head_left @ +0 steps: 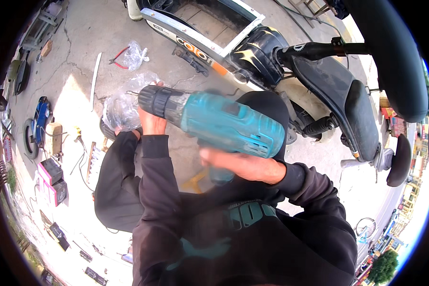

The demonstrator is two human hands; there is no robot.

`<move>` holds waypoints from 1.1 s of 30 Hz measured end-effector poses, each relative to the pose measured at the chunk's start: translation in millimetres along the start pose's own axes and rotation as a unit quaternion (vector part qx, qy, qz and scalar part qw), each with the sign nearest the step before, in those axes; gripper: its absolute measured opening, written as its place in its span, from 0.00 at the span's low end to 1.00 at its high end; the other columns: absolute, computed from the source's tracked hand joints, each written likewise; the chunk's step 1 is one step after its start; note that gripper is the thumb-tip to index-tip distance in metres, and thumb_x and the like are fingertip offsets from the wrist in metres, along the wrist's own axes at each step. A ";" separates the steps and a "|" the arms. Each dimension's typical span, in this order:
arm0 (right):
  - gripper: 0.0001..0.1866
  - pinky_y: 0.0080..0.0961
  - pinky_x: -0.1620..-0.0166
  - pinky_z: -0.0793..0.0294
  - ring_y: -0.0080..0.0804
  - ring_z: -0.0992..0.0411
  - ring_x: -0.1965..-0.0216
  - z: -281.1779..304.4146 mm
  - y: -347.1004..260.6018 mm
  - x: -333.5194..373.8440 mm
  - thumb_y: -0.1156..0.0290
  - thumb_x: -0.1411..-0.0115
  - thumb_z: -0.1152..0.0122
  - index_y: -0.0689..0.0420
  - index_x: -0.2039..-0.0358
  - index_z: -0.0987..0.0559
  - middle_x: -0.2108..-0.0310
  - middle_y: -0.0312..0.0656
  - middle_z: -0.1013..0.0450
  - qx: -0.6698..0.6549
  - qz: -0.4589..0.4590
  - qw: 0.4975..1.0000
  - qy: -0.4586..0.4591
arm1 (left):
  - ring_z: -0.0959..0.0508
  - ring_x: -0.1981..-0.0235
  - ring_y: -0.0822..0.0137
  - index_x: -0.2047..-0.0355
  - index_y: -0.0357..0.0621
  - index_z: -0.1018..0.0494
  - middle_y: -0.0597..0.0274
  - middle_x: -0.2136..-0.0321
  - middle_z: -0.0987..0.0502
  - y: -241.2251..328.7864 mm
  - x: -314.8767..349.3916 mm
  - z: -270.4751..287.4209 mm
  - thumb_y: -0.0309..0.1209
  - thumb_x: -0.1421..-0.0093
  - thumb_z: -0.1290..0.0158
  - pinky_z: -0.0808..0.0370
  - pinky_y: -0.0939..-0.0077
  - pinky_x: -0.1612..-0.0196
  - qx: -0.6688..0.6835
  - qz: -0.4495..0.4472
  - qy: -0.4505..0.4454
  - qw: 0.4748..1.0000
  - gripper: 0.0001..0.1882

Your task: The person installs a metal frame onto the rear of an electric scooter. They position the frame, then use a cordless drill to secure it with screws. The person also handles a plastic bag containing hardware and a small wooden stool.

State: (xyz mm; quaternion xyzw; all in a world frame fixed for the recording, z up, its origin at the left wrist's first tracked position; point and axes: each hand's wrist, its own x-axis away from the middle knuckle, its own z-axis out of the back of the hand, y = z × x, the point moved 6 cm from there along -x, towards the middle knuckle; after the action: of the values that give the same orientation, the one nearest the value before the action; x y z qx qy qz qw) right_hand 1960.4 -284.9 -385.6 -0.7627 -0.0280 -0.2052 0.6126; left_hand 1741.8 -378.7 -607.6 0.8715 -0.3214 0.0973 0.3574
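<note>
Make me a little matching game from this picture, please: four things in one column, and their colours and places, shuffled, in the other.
Things
1. Power drill
2. Pliers
3. Thin strip
4. Tyre

Colours and places
A. White, lying on the ground
B. Black, beside a blue object on the left
C. Mostly teal, held in the person's right hand
D. Red-handled, beside a small clear plastic bag

Right pairs: 1-C, 2-D, 3-A, 4-B
</note>
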 end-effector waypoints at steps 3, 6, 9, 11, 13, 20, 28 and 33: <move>0.18 0.26 0.61 0.26 0.26 0.26 0.67 24.2 4.1 57.5 0.69 0.37 0.37 0.61 0.48 0.25 0.67 0.38 0.25 -0.028 0.030 0.998 0.045 | 0.21 0.52 0.64 0.50 0.40 0.26 0.56 0.53 0.21 -1.1 63.0 -71.9 0.33 0.34 0.42 0.22 0.68 0.47 0.024 0.026 -0.077 0.996 0.15; 0.21 0.30 0.63 0.25 0.32 0.26 0.70 46.0 15.9 103.0 0.71 0.41 0.37 0.65 0.49 0.27 0.68 0.42 0.27 -0.106 0.023 0.988 0.107 | 0.20 0.50 0.60 0.51 0.36 0.27 0.52 0.52 0.21 0.8 140.0 -139.1 0.32 0.32 0.45 0.18 0.72 0.51 0.075 0.079 -0.157 0.982 0.14; 0.20 0.33 0.65 0.23 0.33 0.27 0.71 56.9 20.8 134.0 0.71 0.42 0.36 0.65 0.51 0.27 0.61 0.44 0.29 -0.153 0.049 0.976 0.148 | 0.20 0.49 0.58 0.52 0.37 0.27 0.50 0.51 0.22 0.2 179.9 -166.8 0.32 0.31 0.47 0.16 0.75 0.54 0.105 0.098 -0.181 0.973 0.13; 0.21 0.33 0.65 0.24 0.33 0.28 0.72 57.1 18.4 145.1 0.70 0.42 0.36 0.65 0.51 0.27 0.64 0.44 0.29 -0.145 0.052 0.978 0.142 | 0.20 0.49 0.58 0.52 0.37 0.26 0.49 0.50 0.22 -5.8 199.6 -173.1 0.32 0.30 0.48 0.15 0.76 0.55 0.127 0.109 -0.181 0.969 0.12; 0.21 0.32 0.65 0.24 0.33 0.28 0.73 57.2 15.4 153.3 0.69 0.43 0.35 0.66 0.51 0.27 0.68 0.44 0.29 -0.129 0.052 0.982 0.128 | 0.20 0.49 0.58 0.52 0.38 0.26 0.49 0.50 0.22 -10.5 213.6 -178.4 0.32 0.30 0.49 0.15 0.75 0.54 0.150 0.125 -0.197 0.961 0.12; 0.22 0.29 0.63 0.26 0.32 0.28 0.73 57.2 10.0 168.1 0.68 0.42 0.36 0.68 0.51 0.27 0.76 0.42 0.30 -0.089 0.058 0.990 0.094 | 0.21 0.51 0.61 0.52 0.41 0.28 0.49 0.51 0.22 -13.2 241.8 -194.0 0.37 0.31 0.46 0.20 0.77 0.54 0.140 0.109 -0.181 0.967 0.14; 0.23 0.28 0.64 0.27 0.32 0.27 0.72 56.4 13.8 178.2 0.68 0.41 0.37 0.69 0.49 0.27 0.76 0.41 0.30 -0.083 0.061 0.992 0.073 | 0.21 0.50 0.59 0.52 0.41 0.28 0.50 0.52 0.22 -12.1 255.9 -201.4 0.39 0.31 0.47 0.20 0.76 0.54 0.125 0.093 -0.187 0.970 0.15; 0.21 0.27 0.64 0.27 0.30 0.27 0.72 66.0 16.4 189.2 0.68 0.41 0.35 0.66 0.50 0.26 0.76 0.38 0.29 -0.030 0.080 0.992 0.094 | 0.20 0.49 0.56 0.52 0.39 0.27 0.49 0.52 0.21 -17.4 261.4 -207.1 0.36 0.29 0.51 0.18 0.70 0.51 0.155 0.098 -0.221 0.958 0.14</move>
State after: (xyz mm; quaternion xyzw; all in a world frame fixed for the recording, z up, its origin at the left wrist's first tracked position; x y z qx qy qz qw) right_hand 2156.6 -265.9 -345.9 -0.7577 0.0969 -0.2269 0.6041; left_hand 1967.6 -355.6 -362.7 0.8802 -0.4570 -0.0146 0.1272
